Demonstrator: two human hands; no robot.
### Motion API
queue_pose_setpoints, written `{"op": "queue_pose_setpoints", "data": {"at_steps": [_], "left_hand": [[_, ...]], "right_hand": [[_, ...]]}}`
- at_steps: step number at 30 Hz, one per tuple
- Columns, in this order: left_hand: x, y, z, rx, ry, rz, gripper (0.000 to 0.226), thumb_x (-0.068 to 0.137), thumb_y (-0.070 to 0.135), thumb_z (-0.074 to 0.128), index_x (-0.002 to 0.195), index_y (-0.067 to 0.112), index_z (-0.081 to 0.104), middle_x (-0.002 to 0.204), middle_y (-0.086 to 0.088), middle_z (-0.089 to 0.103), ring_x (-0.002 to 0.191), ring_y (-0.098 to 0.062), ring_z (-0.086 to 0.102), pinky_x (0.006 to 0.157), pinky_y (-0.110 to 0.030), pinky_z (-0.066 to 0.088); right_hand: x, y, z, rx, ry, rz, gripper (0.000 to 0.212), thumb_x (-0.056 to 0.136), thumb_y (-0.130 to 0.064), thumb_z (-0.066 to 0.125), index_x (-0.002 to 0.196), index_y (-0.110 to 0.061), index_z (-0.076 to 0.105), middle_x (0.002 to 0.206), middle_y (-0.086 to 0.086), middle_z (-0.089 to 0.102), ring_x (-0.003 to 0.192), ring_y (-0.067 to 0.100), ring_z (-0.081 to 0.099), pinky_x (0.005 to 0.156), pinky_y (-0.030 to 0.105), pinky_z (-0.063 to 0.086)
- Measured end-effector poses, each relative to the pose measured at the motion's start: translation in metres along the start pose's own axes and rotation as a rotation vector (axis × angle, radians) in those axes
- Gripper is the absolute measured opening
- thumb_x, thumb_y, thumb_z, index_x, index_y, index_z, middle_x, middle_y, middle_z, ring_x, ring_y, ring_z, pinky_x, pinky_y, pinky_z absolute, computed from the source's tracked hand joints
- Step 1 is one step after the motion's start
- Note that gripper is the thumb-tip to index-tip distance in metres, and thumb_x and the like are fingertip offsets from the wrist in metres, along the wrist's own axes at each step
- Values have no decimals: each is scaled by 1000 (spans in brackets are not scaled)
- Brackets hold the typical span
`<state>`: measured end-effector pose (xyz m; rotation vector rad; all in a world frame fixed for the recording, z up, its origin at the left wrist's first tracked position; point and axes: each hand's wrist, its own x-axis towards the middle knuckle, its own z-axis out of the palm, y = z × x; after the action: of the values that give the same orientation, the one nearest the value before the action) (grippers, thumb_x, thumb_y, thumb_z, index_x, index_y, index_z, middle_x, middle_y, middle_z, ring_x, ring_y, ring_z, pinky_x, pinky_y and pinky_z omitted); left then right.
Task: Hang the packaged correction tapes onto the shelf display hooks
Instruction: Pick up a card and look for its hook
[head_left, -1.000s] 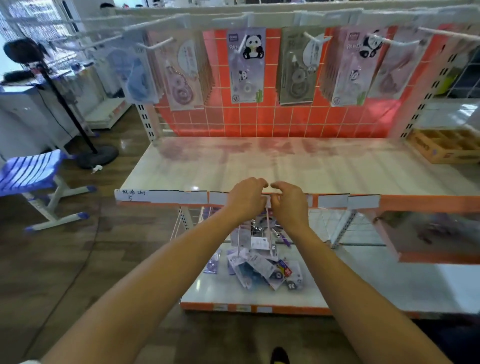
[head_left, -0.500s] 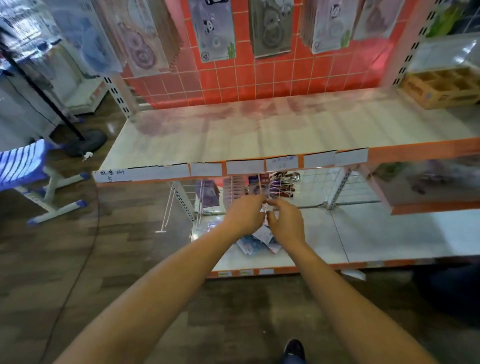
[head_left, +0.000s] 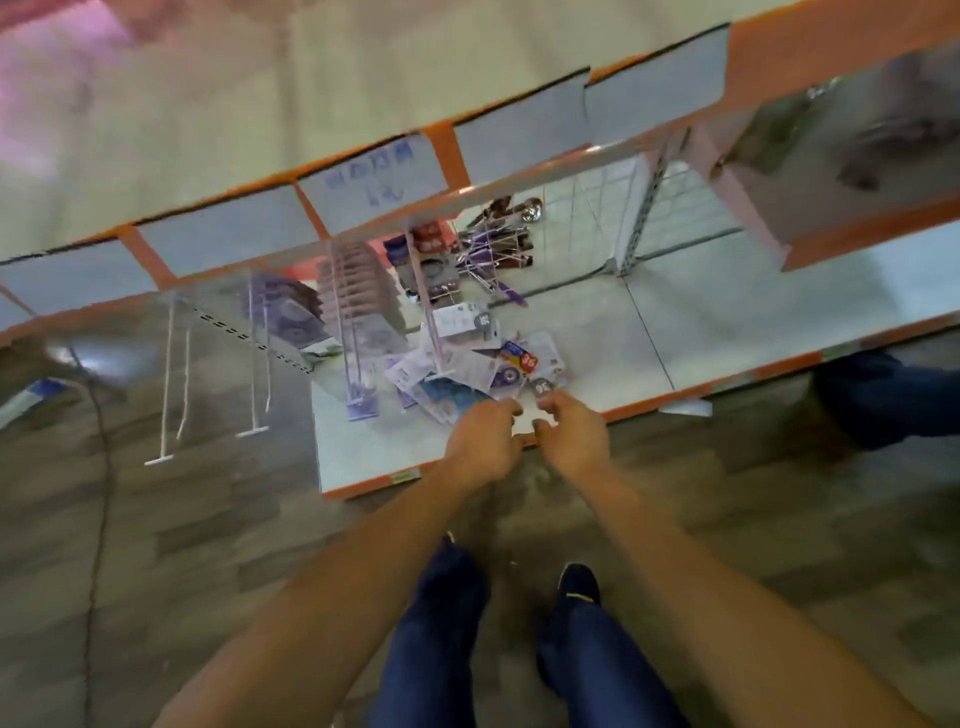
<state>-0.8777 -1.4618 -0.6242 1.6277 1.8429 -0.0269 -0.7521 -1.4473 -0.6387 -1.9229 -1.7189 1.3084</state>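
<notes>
A loose pile of packaged correction tapes (head_left: 467, 369) lies on the white lower shelf (head_left: 374, 452), near its front edge. My left hand (head_left: 483, 441) and my right hand (head_left: 571, 434) hover side by side just in front of the pile, fingers curled and slightly apart, with nothing seen in them. The right fingertips are close to the nearest pack. Behind the pile, rows of packs hang on display hooks (head_left: 358, 312) under the upper shelf. The picture is blurred by motion.
The upper shelf (head_left: 260, 130) with paper price labels (head_left: 371, 176) juts out above the pile. Bare white hooks (head_left: 171, 374) hang at the left. Purple and metal items (head_left: 493, 249) sit at the back. Another person's dark trouser leg (head_left: 883, 400) stands at the right. My feet (head_left: 576, 587) are below.
My view has tipped sharply downward from the wall display to the lower shelf. Both hands have dropped from the upper shelf's front edge to the pile of packs.
</notes>
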Motion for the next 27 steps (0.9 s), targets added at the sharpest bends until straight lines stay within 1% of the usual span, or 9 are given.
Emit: {"op": "queue_pose_setpoints", "data": {"at_steps": [5, 8, 14, 16, 18, 20, 23, 25, 27], "left_hand": [[82, -42, 67, 109, -95, -116, 51, 93, 33, 58, 138, 13, 45, 139, -10, 50, 127, -27, 47, 105, -37, 40], [133, -66, 107, 138, -136, -158, 51, 95, 38, 56, 137, 13, 43, 140, -9, 49, 126, -27, 48, 102, -35, 39], [233, -124, 177, 113, -101, -129, 55, 93, 34, 59, 137, 4, 42, 143, -17, 45, 130, -32, 43, 104, -36, 35], [265, -145, 198, 89, -81, -127, 55, 92, 33, 61, 136, 4, 42, 140, -18, 47, 128, -33, 45, 103, -36, 36], [293, -167, 216, 64, -59, -133, 58, 91, 30, 62, 140, 7, 40, 142, -17, 45, 129, -32, 45, 105, -36, 35], [313, -188, 232, 53, -27, -146, 60, 90, 29, 64, 141, 10, 39, 143, -14, 44, 129, -31, 45, 105, -36, 36], [328, -211, 252, 26, 29, -154, 61, 88, 26, 65, 141, 12, 39, 143, -13, 39, 127, -32, 45, 103, -37, 39], [328, -219, 260, 1, 57, -130, 63, 87, 26, 66, 141, 11, 38, 144, -13, 35, 126, -32, 45, 102, -37, 39], [323, -223, 261, -15, 60, -85, 65, 87, 31, 67, 142, 12, 37, 147, -12, 31, 127, -31, 44, 104, -36, 38]], "right_hand": [[68, 59, 60, 78, -5, 149, 32, 90, -16, 61, 121, -9, 59, 123, 10, 63, 113, 26, 58, 93, 29, 42], [109, 94, 102, 122, -11, 204, 37, 90, -16, 60, 125, -5, 55, 128, 13, 59, 119, 28, 54, 99, 33, 39], [203, 165, 183, 256, 8, 296, 42, 93, -19, 57, 132, -5, 49, 137, 12, 51, 126, 28, 48, 104, 33, 34], [238, 183, 208, 339, -5, 377, 42, 94, -21, 55, 132, -3, 50, 138, 14, 50, 126, 29, 48, 100, 32, 38], [269, 197, 227, 445, -35, 426, 38, 94, -16, 52, 128, 2, 52, 133, 19, 53, 121, 33, 51, 81, 29, 47], [295, 203, 242, 648, -67, 466, 38, 95, -10, 48, 130, 6, 48, 134, 23, 51, 121, 35, 52, 64, 24, 45], [327, 200, 262, 854, -71, 570, 42, 94, -15, 53, 133, -2, 45, 129, 17, 52, 103, 30, 55, 77, 33, 46], [342, 201, 276, 919, -119, 575, 40, 92, -18, 56, 129, -5, 49, 119, 11, 55, 87, 22, 55, 72, 32, 46], [349, 202, 283, 919, -128, 563, 35, 89, -17, 59, 121, -5, 54, 112, 10, 59, 90, 25, 59, 66, 31, 48]]}}
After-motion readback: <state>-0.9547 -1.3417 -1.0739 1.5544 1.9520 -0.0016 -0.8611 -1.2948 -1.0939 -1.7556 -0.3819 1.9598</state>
